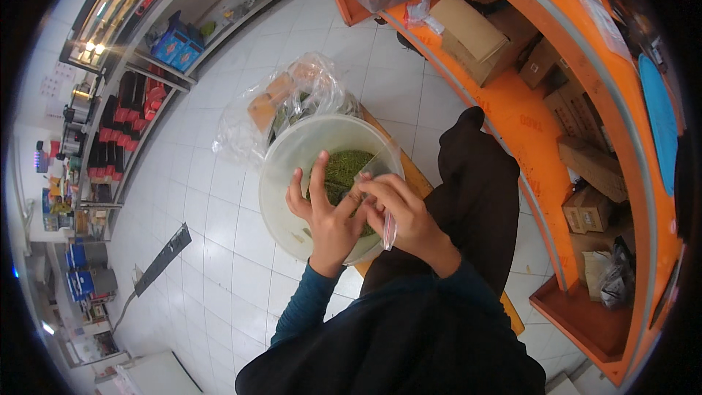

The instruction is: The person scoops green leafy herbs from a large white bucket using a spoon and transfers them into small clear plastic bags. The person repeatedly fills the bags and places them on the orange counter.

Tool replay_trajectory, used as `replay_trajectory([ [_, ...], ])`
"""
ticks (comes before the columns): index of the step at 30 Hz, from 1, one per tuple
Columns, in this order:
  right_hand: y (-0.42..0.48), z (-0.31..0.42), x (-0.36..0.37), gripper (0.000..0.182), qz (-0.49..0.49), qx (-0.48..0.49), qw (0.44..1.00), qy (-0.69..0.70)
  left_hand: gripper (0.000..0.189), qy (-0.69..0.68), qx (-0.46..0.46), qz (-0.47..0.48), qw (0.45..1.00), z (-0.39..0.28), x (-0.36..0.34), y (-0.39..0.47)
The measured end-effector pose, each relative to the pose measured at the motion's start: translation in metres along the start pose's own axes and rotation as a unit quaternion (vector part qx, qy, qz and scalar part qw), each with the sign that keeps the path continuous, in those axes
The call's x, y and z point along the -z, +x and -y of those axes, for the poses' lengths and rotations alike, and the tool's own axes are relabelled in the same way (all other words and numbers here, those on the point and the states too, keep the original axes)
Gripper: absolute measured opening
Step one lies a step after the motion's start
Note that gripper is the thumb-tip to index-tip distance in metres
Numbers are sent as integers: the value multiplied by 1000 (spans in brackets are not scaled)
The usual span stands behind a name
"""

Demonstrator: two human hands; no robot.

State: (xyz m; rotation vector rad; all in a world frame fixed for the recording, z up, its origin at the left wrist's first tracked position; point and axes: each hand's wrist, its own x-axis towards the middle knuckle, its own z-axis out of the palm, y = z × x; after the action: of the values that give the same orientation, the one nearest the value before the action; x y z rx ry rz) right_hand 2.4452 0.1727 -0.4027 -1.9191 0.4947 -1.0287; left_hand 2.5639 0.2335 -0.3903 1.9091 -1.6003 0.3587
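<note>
A round translucent plastic bucket [281, 148] stands before me, with finely cut dried green herb [348, 167] inside it. Over the bucket both my hands meet at a small clear zip bag [389, 230]. My right hand [403, 214] grips the bag by its edge between thumb and fingers. The thumb and index finger of my left hand [332, 219] are at the bag beside the right fingertips, its other fingers spread; whether it pinches the plastic is hidden. Just beyond the bucket lies a large clear plastic bag [323, 74] with orange-brown packets [263, 109] in it.
The bucket overlaps a yellow wooden board or bench [414, 173]. An orange counter [513, 115] with cardboard boxes [477, 38] curves along the right. Shelves with red and black packages [118, 131] line the left. A dark strip with a cable [164, 258] lies on the tiled floor [219, 230].
</note>
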Motion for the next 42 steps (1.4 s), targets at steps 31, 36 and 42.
replay_trajectory([
  [31,-48,-40,88,68,-162,-152,975,19,19,-106,14,496,862,101,-107,-15],
  [36,-43,-36,80,68,-125,-143,982,-6,19,-158,-21,529,833,78,-101,-48],
  [42,-56,-43,93,70,-146,-154,977,-6,16,-297,153,497,801,82,-71,-30],
])
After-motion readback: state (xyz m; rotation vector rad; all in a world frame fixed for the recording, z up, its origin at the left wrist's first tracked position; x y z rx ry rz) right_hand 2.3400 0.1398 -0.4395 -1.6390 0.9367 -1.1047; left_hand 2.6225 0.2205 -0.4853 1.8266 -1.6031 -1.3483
